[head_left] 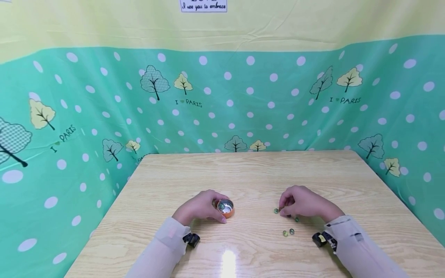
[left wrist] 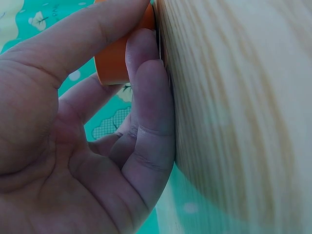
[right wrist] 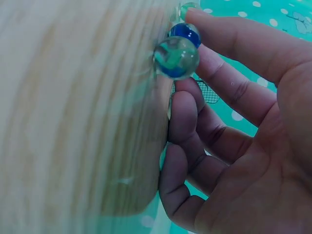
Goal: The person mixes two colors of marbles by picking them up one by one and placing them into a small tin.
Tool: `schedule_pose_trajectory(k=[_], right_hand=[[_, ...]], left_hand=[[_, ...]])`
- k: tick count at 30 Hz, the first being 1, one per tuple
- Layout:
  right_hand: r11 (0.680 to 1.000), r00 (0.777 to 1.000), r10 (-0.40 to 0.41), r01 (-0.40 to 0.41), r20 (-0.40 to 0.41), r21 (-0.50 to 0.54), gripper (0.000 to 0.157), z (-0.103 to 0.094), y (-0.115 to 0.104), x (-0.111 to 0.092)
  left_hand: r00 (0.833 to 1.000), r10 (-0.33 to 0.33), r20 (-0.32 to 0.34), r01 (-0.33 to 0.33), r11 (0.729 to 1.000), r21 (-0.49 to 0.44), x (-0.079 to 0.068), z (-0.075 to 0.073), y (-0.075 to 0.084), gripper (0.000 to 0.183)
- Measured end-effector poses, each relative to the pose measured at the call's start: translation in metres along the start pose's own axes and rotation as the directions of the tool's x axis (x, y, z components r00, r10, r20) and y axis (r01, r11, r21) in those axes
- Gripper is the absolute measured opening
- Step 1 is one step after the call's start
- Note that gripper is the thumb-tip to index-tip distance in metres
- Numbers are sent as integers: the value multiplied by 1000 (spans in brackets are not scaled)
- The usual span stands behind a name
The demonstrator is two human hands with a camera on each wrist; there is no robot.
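My left hand (head_left: pixel 203 206) holds a small orange cup (head_left: pixel 228 215) with a shiny metal inside, its thumb and fingers curled round the side. At least one greenish marble (head_left: pixel 221 206) lies in the cup. To the right, my right hand (head_left: pixel 300 201) reaches down to the table with curled fingers among glass marbles. A dark blue marble (right wrist: pixel 185 32) shows beside the thumb and index finger; I cannot tell whether they pinch it. Nearer the right wrist camera is a clear marble (right wrist: pixel 177 58) with green and blue swirls. One green marble (head_left: pixel 276 211) sits just left of the fingertips.
Two more marbles, a yellow-green marble (head_left: pixel 285 233) and a greyish marble (head_left: pixel 291 231), lie in front of the right hand. The wooden table (head_left: pixel 243 170) is backed by a green dotted cloth (head_left: pixel 215 127). A small black device (head_left: pixel 324 240) is worn on each wrist.
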State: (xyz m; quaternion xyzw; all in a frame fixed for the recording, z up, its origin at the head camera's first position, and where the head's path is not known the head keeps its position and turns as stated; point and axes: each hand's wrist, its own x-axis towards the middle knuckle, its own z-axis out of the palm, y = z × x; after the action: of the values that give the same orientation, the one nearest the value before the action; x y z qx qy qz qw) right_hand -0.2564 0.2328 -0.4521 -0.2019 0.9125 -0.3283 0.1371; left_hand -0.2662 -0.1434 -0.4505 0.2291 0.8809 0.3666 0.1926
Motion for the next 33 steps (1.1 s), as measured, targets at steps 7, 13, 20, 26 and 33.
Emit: schedule_pose_trajectory(k=[7, 13, 20, 26, 33], right_hand=[[1000, 1000, 3, -3, -9, 14, 11, -2, 2, 1], [1000, 1000, -6, 6, -8, 13, 9, -3, 2, 0], [1000, 999, 4, -4, -35, -10, 8, -4, -4, -1], [999, 998, -4, 1, -69, -41, 7, -3, -11, 0], [998, 996, -2, -4, -86, -66, 8, 4, -18, 9]], left_hand=[[1000, 8, -10, -7, 1000, 17, 1, 0, 0, 60], [1000, 4, -2, -4, 1000, 9, 1, 0, 0, 59], [1000, -6, -5, 6, 1000, 14, 1, 1, -1, 61], [1000, -11, -6, 11, 1000, 10, 3, 2, -1, 60], [1000, -13, -10, 14, 1000, 18, 2, 1, -1, 60]])
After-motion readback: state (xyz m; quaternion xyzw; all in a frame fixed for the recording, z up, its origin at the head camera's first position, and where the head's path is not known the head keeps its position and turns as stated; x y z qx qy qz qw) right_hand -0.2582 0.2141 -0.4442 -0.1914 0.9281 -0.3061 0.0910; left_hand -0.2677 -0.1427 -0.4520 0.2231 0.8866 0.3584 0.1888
